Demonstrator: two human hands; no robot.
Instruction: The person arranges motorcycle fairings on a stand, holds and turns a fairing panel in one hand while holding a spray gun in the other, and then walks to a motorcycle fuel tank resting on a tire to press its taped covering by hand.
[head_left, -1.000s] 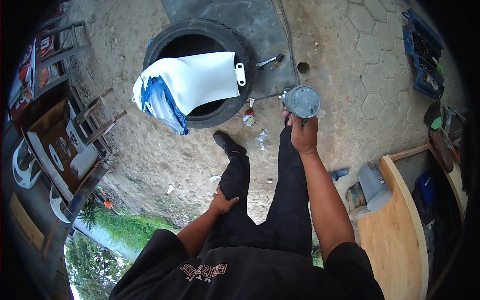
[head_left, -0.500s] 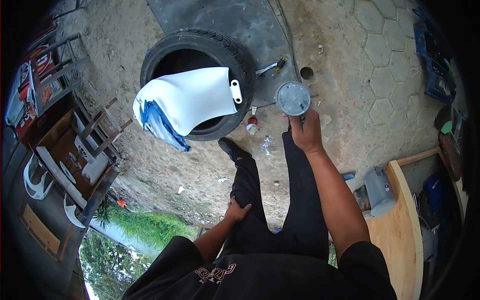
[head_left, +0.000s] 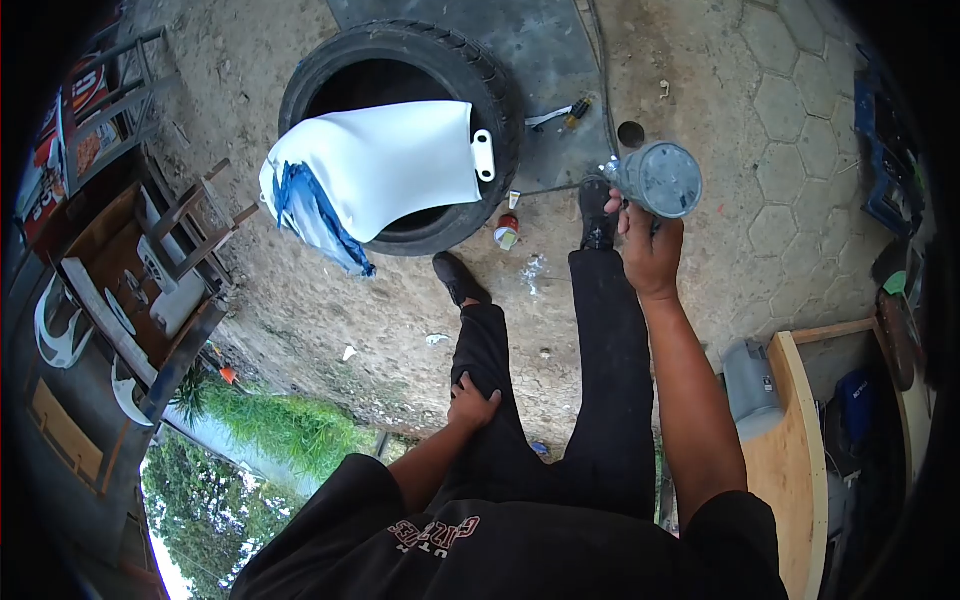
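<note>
My right hand (head_left: 652, 255) is wrapped around the handle of a paint spray gun with a round grey cup (head_left: 668, 180) on top. Its metal nozzle points left, towards a white curved panel (head_left: 400, 165). That panel lies across a black tyre (head_left: 310, 95) on the ground, its left end partly covered by blue and clear plastic (head_left: 325, 220). A gap separates the gun from the panel. Lower down, my left hand (head_left: 473, 405) rests on my left leg, thumb and fingers apart, with nothing in it.
A small red can (head_left: 507, 232) stands beside the tyre, near my left shoe (head_left: 460, 278). A yellow-and-black tool (head_left: 577, 112) lies on the dark sheet (head_left: 545, 70). To the left is a wooden chair (head_left: 190, 235); at right, a wooden counter (head_left: 800, 450) and a blue crate (head_left: 885, 150).
My right hand has carried the spray gun to the right and tipped it, so its nozzle now shows. The view has shifted slightly. My left hand stays on the leg.
</note>
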